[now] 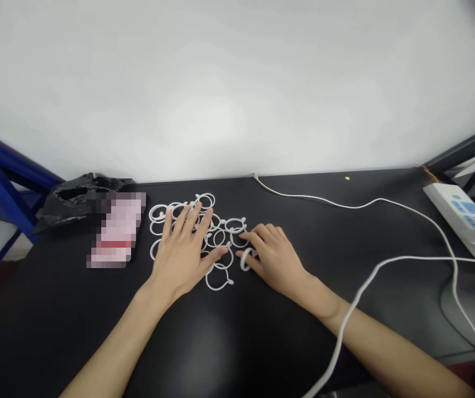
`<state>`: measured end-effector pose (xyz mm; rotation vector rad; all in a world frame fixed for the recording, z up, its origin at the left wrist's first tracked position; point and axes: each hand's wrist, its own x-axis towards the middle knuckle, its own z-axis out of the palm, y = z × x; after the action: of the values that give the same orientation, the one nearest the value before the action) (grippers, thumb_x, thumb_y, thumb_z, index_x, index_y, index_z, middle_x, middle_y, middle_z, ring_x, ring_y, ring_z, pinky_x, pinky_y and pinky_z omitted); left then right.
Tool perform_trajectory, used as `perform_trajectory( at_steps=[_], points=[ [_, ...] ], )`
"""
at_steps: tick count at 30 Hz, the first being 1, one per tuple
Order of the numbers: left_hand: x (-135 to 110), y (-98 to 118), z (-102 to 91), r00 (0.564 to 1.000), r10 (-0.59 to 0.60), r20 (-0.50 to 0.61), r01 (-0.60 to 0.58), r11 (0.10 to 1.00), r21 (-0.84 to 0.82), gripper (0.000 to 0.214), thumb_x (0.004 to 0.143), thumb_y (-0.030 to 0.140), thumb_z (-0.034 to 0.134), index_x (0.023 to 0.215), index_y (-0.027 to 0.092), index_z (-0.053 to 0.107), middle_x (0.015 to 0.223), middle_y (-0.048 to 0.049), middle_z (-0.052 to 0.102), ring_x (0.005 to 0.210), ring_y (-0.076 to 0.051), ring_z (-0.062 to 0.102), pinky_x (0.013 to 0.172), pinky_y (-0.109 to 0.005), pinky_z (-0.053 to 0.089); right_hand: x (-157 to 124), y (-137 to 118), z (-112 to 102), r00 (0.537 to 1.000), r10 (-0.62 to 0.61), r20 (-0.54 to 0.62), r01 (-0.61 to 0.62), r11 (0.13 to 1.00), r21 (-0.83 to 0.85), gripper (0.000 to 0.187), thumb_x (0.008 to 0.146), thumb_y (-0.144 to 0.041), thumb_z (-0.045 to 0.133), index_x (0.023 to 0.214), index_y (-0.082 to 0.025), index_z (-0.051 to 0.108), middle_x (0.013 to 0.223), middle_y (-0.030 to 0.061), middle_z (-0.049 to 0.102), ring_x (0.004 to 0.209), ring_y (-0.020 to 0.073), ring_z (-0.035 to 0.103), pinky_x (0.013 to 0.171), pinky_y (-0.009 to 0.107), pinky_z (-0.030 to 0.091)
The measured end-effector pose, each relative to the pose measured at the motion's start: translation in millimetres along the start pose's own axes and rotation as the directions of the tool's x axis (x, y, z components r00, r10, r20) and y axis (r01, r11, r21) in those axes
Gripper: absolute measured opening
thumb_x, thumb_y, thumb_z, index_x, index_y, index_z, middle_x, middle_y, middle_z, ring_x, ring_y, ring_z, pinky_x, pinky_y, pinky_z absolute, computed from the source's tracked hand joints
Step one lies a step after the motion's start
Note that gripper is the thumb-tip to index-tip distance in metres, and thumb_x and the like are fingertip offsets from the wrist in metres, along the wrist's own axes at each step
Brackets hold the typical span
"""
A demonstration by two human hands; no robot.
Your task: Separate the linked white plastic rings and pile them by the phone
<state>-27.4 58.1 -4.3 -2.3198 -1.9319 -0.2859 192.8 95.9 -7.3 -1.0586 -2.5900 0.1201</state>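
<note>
Several white plastic rings (pixel 221 235) lie in a loose cluster on the black table (pixel 237 331). My left hand (pixel 185 249) rests flat on top of the cluster, fingers stretched out and spread. My right hand (pixel 273 254) sits just right of the cluster, its fingers curled down onto the table. A small white ring (pixel 246 258) is at its thumb and forefinger, pinched or hooked there. The fingertips of the right hand touch the edge of the ring cluster.
A black plastic bag (pixel 75 196) and a blurred pink-and-white pack (pixel 117 235) lie at the left. A white cable (pixel 386 265) runs across the table and over my right forearm. A white power strip (pixel 469 221) sits at the right edge. Blue shelf frame (pixel 1 182) stands at far left.
</note>
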Motion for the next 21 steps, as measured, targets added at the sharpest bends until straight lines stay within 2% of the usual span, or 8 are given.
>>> perform_trajectory(
  at_steps=[4, 8, 12, 15, 18, 21],
  points=[
    [-1.8, 1.2, -3.4, 0.992, 0.032, -0.121, -0.036, 0.999, -0.031, 0.062, 0.097, 0.054, 0.039, 0.14, 0.01, 0.047, 0.143, -0.016, 0.051, 0.134, -0.035, 0.042, 0.117, -0.059, 0.023, 1.7, 2.0, 1.2, 0.999, 0.04, -0.029, -0.037, 0.995, 0.098, 0.025, 0.093, -0.038, 0.06, 0.103, -0.015, 0.061, 0.092, 0.0084, 0.064, 0.084, 0.0232, 0.057, 0.074, 0.037, 0.043],
    [-4.7, 3.6, -5.4, 0.96, 0.082, -0.268, -0.108, 0.991, -0.085, 0.038, 0.096, 0.035, 0.052, 0.125, 0.012, 0.058, 0.123, -0.0118, 0.064, 0.118, -0.03, 0.054, 0.112, -0.055, 0.034, -1.8, 9.7, -6.1, 0.998, 0.061, 0.006, -0.06, 0.954, 0.293, 0.018, 0.092, -0.023, 0.06, 0.108, -0.015, 0.058, 0.092, 0.0063, 0.062, 0.086, 0.021, 0.057, 0.078, 0.036, 0.045],
    [-6.1, 7.3, -4.3, 0.923, 0.147, -0.357, -0.207, 0.969, -0.136, 0.025, 0.091, 0.022, 0.059, 0.115, 0.015, 0.062, 0.112, -0.0087, 0.068, 0.11, -0.027, 0.057, 0.105, -0.052, 0.043, -6.3, 18.5, -13.2, 0.998, 0.042, 0.045, -0.056, 0.921, 0.385, 0.03, 0.087, -0.011, 0.059, 0.116, -0.017, 0.057, 0.094, 0.0052, 0.062, 0.089, 0.0199, 0.057, 0.082, 0.036, 0.046],
    [-7.5, 7.9, -3.5, 0.907, 0.168, -0.386, -0.251, 0.952, -0.174, 0.021, 0.088, 0.017, 0.062, 0.109, 0.015, 0.063, 0.107, -0.0077, 0.07, 0.107, -0.026, 0.057, 0.099, -0.048, 0.048, -8.2, 21.0, -15.0, 0.998, 0.056, 0.033, -0.064, 0.922, 0.382, 0.021, 0.089, -0.012, 0.056, 0.108, -0.017, 0.061, 0.092, 0.0052, 0.063, 0.086, 0.0191, 0.058, 0.081, 0.035, 0.046],
    [-9.7, 8.5, -4.8, 0.898, 0.193, -0.395, -0.288, 0.937, -0.197, 0.019, 0.086, 0.014, 0.064, 0.105, 0.016, 0.064, 0.103, -0.0067, 0.071, 0.104, -0.026, 0.058, 0.096, -0.047, 0.049, -9.8, 20.1, -14.4, 0.996, 0.088, 0.024, -0.09, 0.922, 0.378, 0.014, 0.091, -0.015, 0.054, 0.1, -0.018, 0.064, 0.089, 0.0046, 0.065, 0.077, 0.0159, 0.058, 0.074, 0.03, 0.046],
    [-11.6, 16.4, -9.0, 0.872, 0.232, -0.432, -0.337, 0.923, -0.186, 0.02, 0.085, 0.013, 0.066, 0.105, 0.016, 0.064, 0.1, -0.0061, 0.071, 0.101, -0.025, 0.058, 0.095, -0.047, 0.049, -12.3, 17.7, -13.2, 0.987, 0.153, 0.046, -0.158, 0.897, 0.412, 0.014, 0.092, -0.018, 0.052, 0.098, -0.019, 0.065, 0.076, 0.0005, 0.065, 0.06, 0.011, 0.055, 0.062, 0.024, 0.043]
  ],
)
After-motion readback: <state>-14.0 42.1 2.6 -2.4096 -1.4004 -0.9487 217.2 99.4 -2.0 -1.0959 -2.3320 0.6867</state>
